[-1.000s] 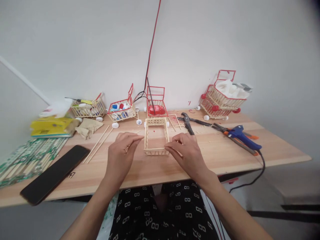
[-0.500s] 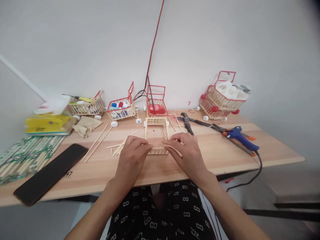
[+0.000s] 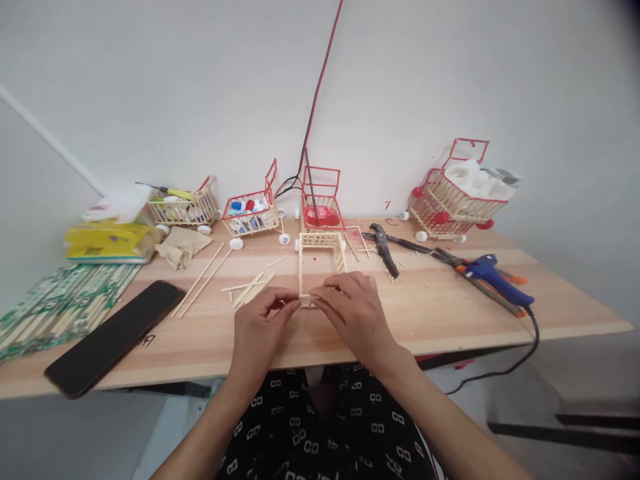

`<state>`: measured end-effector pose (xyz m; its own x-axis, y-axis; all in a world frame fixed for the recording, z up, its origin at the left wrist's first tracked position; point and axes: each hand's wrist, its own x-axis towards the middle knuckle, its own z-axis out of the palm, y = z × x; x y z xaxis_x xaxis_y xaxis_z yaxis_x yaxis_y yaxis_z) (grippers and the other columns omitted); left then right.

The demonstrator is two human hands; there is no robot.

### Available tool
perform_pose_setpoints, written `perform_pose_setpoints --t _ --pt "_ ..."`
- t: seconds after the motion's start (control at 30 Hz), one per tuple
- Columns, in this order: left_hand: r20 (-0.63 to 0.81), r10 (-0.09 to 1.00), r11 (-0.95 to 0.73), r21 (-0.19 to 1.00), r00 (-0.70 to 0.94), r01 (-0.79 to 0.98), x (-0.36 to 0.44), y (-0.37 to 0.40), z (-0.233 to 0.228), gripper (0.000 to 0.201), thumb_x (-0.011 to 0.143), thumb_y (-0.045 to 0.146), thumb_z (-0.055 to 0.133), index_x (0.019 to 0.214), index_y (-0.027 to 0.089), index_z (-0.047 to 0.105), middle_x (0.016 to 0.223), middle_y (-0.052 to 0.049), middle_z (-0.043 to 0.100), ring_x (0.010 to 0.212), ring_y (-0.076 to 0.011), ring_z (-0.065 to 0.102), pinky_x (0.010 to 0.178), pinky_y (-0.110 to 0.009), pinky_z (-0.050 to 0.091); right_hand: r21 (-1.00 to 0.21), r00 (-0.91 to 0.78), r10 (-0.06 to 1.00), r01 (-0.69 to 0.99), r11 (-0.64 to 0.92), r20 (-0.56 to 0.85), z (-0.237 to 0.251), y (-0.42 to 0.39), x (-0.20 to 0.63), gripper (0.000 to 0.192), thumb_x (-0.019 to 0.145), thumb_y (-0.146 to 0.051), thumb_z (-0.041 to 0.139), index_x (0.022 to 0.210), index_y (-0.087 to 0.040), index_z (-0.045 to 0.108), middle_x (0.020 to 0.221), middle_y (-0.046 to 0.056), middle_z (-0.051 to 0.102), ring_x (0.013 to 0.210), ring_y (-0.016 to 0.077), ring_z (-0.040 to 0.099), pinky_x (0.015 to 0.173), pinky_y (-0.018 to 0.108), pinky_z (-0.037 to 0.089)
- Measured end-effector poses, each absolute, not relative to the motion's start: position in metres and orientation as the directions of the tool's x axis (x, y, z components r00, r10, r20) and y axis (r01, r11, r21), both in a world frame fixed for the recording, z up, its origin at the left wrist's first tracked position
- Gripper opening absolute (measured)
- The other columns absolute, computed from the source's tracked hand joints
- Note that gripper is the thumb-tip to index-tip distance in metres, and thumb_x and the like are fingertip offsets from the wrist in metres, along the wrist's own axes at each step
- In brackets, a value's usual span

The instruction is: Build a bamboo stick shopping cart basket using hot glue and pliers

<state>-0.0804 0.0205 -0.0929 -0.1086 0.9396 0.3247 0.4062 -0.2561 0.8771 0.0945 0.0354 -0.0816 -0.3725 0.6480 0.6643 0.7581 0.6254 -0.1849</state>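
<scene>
A small basket frame point(image 3: 301, 267) built of pale wooden sticks lies on the table in front of me, its barred walls facing me. At its near left corner my left hand point(image 3: 263, 327) is closed, thumb and forefinger pinching the frame. My right hand point(image 3: 353, 317) is closed as well, its fingertips on the near rail just beside the left fingertips. The right hand covers the near right corner, and any small piece between the fingers is hidden. Left of the frame lies a loose pile of cut sticks point(image 3: 254, 288).
Behind stand miniature stick carts with red trim: a cart with bottle caps point(image 3: 253, 217), one with a red tray point(image 3: 323, 215), one with white rolls point(image 3: 463, 197). Pliers point(image 3: 384, 250) and a blue glue gun point(image 3: 493, 277) lie right; a phone point(image 3: 115, 337) and packaged sticks point(image 3: 65, 303) left.
My right hand has slid left along the near rail, closer to the left hand, and now covers the near right corner. The whole view has shifted slightly.
</scene>
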Motion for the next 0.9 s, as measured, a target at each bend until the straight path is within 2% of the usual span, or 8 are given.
perform_pose_setpoints --t 0.17,0.23,0.33,0.43,0.57,0.67,0.77,0.9 --pt "0.345 0.927 -0.265 0.881 -0.147 0.392 -0.065 0.018 -0.099 0.003 0.079 0.024 0.068 0.081 0.022 0.070 0.077 0.002 0.073 0.072 -0.0148 0.067 0.071 -0.027 0.054 -0.207 -0.355 0.655 0.756 0.621 0.667 -0.084 0.035 0.099 0.014 0.094 -0.025 0.056 0.093 -0.022 0.070 0.091 0.005 0.070 0.086 0.0208 0.053 0.077 0.037 0.034" --pt "0.388 0.907 -0.297 0.864 -0.162 0.406 -0.060 0.016 -0.103 0.007 0.080 0.024 0.069 0.086 0.021 0.069 0.078 0.002 0.072 0.071 -0.0142 0.067 0.070 -0.026 0.054 -0.201 -0.348 0.650 0.761 0.617 0.675 -0.086 0.034 0.101 0.014 0.094 -0.025 0.057 0.090 -0.023 0.071 0.090 0.005 0.070 0.086 0.0202 0.053 0.077 0.036 0.034" --pt "0.512 0.849 -0.410 0.792 -0.127 0.451 -0.056 0.014 -0.108 0.012 0.083 0.021 0.066 0.095 0.022 0.070 0.085 0.001 0.073 0.077 -0.0135 0.068 0.074 -0.025 0.054 -0.189 -0.341 0.627 0.758 0.624 0.701 -0.091 0.033 0.103 0.014 0.092 -0.024 0.059 0.086 -0.023 0.071 0.089 0.004 0.070 0.085 0.0188 0.054 0.076 0.035 0.034" --pt "0.631 0.773 -0.522 0.694 -0.068 0.495 -0.055 0.013 -0.111 0.013 0.087 0.017 0.062 0.094 0.021 0.072 0.090 -0.001 0.073 0.084 -0.0132 0.068 0.078 -0.024 0.054 -0.181 -0.330 0.599 0.751 0.635 0.730 -0.093 0.034 0.101 0.011 0.090 -0.022 0.062 0.084 -0.023 0.072 0.086 0.002 0.069 0.083 0.0178 0.054 0.075 0.034 0.034" --pt "0.689 0.723 -0.567 0.634 -0.051 0.527 -0.055 0.014 -0.114 0.014 0.086 0.014 0.062 0.092 0.020 0.073 0.090 -0.002 0.073 0.083 -0.0132 0.068 0.077 -0.024 0.054 -0.179 -0.320 0.587 0.750 0.636 0.744 -0.091 0.034 0.100 0.011 0.089 -0.021 0.064 0.084 -0.023 0.073 0.085 0.002 0.069 0.082 0.0182 0.055 0.075 0.034 0.035" --pt "0.688 0.723 -0.550 0.630 -0.063 0.548 -0.055 0.013 -0.115 0.014 0.086 0.014 0.062 0.094 0.020 0.071 0.090 -0.001 0.073 0.083 -0.0130 0.068 0.079 -0.024 0.054 -0.201 -0.297 0.601 0.757 0.622 0.742 -0.087 0.029 0.105 0.014 0.090 -0.020 0.062 0.098 -0.024 0.073 0.095 0.004 0.070 0.087 0.0196 0.057 0.079 0.035 0.038" --pt "0.681 0.726 -0.519 0.630 -0.090 0.578 -0.055 0.012 -0.115 0.022 0.085 0.014 0.064 0.106 0.020 0.068 0.086 0.000 0.072 0.077 -0.0117 0.066 0.076 -0.023 0.054 -0.216 -0.257 0.618 0.782 0.585 0.743 -0.085 0.021 0.115 0.030 0.091 -0.017 0.058 0.120 -0.021 0.065 0.110 0.008 0.069 0.100 0.0229 0.057 0.087 0.038 0.040" --pt "0.746 0.662 -0.558 0.551 -0.067 0.621 -0.056 0.012 -0.115 0.032 0.084 0.013 0.065 0.116 0.020 0.063 0.088 -0.002 0.069 0.082 -0.0140 0.063 0.077 -0.027 0.053 -0.211 -0.261 0.635 0.796 0.568 0.727 -0.091 0.008 0.123 0.037 0.091 -0.013 0.057 0.126 -0.021 0.061 0.121 0.006 0.068 0.112 0.0248 0.053 0.096 0.041 0.038"
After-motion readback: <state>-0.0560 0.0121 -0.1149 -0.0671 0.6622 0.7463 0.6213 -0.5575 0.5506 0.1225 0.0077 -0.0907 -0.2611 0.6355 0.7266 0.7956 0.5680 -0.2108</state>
